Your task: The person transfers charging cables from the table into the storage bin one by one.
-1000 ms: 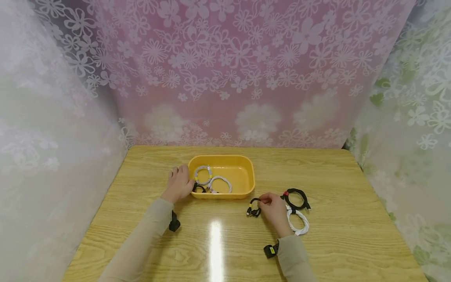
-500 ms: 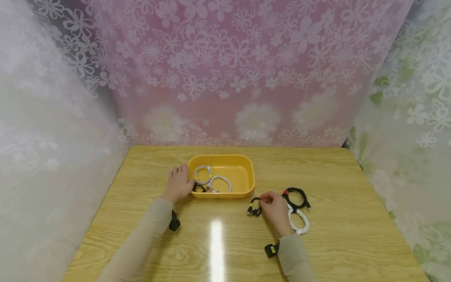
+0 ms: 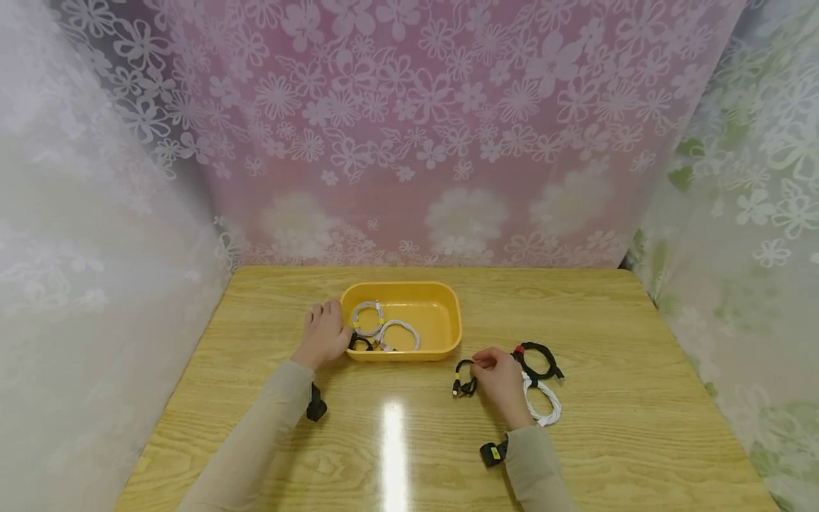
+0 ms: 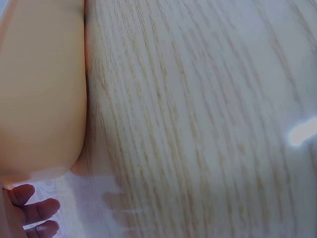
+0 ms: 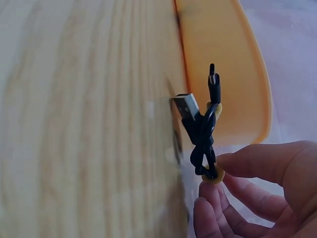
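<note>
Counter [image 3: 608, 313] carries the bin [image 3: 438, 323]. Your left hand [image 3: 323, 333] rests against its left end, fingers loose; your right hand [image 3: 501, 380] pinches the cable [image 5: 202, 144]. It should handle light and springy, hard to damage, best held by the bundled coil. It sits beside the bin, well apart from your left hand, plugs [image 5: 188, 105] pointing away from your right.

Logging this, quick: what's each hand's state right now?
Left hand: touching the yellow container's left end; whether gripping can't be told.
Right hand: closed, pinching the yellow-tied black cable.
</note>
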Tool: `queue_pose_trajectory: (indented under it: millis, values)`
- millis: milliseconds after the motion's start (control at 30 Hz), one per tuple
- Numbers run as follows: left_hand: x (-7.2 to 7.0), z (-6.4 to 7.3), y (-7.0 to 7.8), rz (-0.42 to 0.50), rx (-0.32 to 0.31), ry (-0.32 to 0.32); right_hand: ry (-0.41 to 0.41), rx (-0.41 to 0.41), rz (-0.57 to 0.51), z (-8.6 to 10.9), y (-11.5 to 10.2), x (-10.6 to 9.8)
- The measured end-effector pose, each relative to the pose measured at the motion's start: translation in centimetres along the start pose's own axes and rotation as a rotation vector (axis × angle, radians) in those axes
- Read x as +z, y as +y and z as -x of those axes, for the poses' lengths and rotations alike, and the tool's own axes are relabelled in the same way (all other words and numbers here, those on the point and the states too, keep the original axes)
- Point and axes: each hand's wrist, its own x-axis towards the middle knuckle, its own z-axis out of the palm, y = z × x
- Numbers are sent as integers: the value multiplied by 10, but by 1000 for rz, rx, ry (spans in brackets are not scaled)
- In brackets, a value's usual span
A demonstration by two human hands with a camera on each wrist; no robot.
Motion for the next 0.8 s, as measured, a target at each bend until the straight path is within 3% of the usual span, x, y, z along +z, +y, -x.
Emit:
queue_pose_trajectory:
  millis: [800]
  values:
    - [2,0,-3,2,0,8,-12,-1,-24,-7,-14,-9]
